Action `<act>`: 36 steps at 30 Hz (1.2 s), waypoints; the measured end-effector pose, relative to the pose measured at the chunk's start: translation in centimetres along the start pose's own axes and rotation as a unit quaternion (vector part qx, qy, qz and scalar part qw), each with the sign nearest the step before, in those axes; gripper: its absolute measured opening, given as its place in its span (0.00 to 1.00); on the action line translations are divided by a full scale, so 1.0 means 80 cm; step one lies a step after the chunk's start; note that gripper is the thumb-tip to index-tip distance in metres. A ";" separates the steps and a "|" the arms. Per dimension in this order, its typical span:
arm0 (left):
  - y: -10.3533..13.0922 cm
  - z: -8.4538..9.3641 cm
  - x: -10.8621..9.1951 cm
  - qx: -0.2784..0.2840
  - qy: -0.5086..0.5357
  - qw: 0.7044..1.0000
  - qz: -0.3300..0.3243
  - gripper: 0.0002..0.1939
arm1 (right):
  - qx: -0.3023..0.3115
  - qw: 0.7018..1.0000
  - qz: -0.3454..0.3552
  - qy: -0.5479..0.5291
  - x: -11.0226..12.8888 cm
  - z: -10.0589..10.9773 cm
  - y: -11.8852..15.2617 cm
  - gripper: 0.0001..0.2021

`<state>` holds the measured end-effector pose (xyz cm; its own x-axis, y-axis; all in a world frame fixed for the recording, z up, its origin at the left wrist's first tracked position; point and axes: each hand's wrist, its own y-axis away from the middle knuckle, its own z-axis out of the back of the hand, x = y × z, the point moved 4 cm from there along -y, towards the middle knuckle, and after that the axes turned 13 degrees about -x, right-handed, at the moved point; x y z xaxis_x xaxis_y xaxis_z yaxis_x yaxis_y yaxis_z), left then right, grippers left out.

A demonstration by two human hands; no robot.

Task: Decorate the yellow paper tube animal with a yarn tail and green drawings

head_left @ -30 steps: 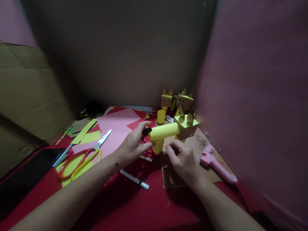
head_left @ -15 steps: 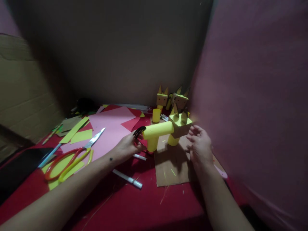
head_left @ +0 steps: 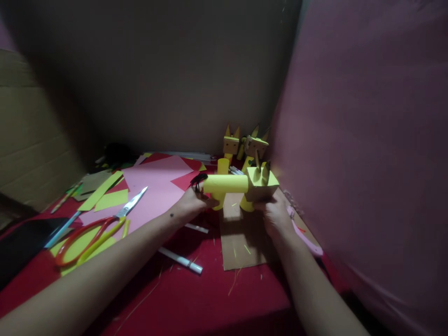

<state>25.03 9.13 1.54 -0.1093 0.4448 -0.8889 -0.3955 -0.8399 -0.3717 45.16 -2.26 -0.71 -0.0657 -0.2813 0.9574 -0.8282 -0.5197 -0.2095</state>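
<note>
A paper animal with a yellow tube body, tube legs, a box head with pointed ears and a black strand tail is between my hands. My left hand has its fingers closed round the rear leg, just below the tail. Under the head, my right hand grips near the front leg; its fingertips are partly hidden by the box. The animal is over the cardboard sheet; whether its legs rest on it I cannot tell.
Scissors with red and yellow handles lie at left on coloured paper. Pink sheets spread behind them. White sticks lie in front. Two similar animals and a yellow tube stand at the back. Walls rise behind and at right.
My right hand has moved left and under the head, closing near the front leg. The animal's body has turned slightly and now lies level across the view. The view has shifted a little.
</note>
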 end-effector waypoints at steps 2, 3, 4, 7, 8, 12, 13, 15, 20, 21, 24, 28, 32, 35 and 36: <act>-0.010 -0.001 0.005 0.018 0.022 0.999 0.040 0.11 | -0.008 1.000 0.003 -0.001 0.003 0.002 0.001 0.16; -0.014 -0.001 0.008 0.024 0.033 0.997 0.059 0.12 | -0.009 1.000 0.004 -0.001 0.005 0.003 0.002 0.16; -0.017 -0.001 0.010 0.027 0.042 0.996 0.074 0.12 | -0.007 1.000 0.004 0.000 0.006 0.003 0.003 0.16; -0.021 0.001 0.014 0.032 0.063 0.992 0.106 0.15 | 0.007 1.000 -0.003 0.004 0.004 0.000 0.007 0.17; -0.021 0.003 0.014 0.032 0.068 0.991 0.113 0.17 | 0.013 1.000 -0.008 0.006 0.002 -0.001 0.008 0.16; -0.024 0.018 0.013 0.029 0.075 0.988 0.133 0.21 | 0.042 0.998 -0.029 0.021 -0.006 -0.007 0.014 0.17; -0.025 0.022 0.013 0.027 0.074 0.988 0.136 0.21 | 0.051 0.998 -0.034 0.025 -0.006 -0.010 0.015 0.17; -0.028 0.033 0.015 0.024 0.069 0.987 0.141 0.20 | 0.071 0.996 -0.041 0.034 -0.006 -0.015 0.018 0.18; -0.032 0.049 0.027 0.025 0.049 0.987 0.150 0.19 | 0.114 0.990 -0.049 0.067 -0.001 -0.027 0.026 0.17; -0.032 0.051 0.030 0.027 0.044 0.987 0.151 0.18 | 0.121 0.989 -0.051 0.073 -0.001 -0.028 0.027 0.17; -0.031 0.052 0.041 0.039 0.026 0.987 0.154 0.17 | 0.132 0.986 -0.051 0.083 -0.006 -0.030 0.028 0.18; -0.027 0.050 0.052 0.057 0.017 0.986 0.158 0.16 | 0.140 0.985 -0.040 0.090 -0.013 -0.030 0.027 0.18; -0.025 0.049 0.059 0.064 0.020 0.985 0.158 0.16 | 0.148 0.984 -0.028 0.092 -0.016 -0.031 0.024 0.19; -0.023 0.050 0.063 0.073 0.021 0.985 0.157 0.13 | 0.145 0.985 -0.019 0.092 -0.016 -0.030 0.022 0.20; -0.022 0.050 0.064 0.077 0.018 0.984 0.158 0.11 | 0.144 0.985 -0.016 0.093 -0.016 -0.029 0.022 0.20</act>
<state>21.53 14.16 -1.31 -0.2173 0.1560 -0.9636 -0.4806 -0.8763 -0.0335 42.49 -0.92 -1.86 -0.1650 -0.1225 0.9787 -0.6407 -0.7411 -0.2008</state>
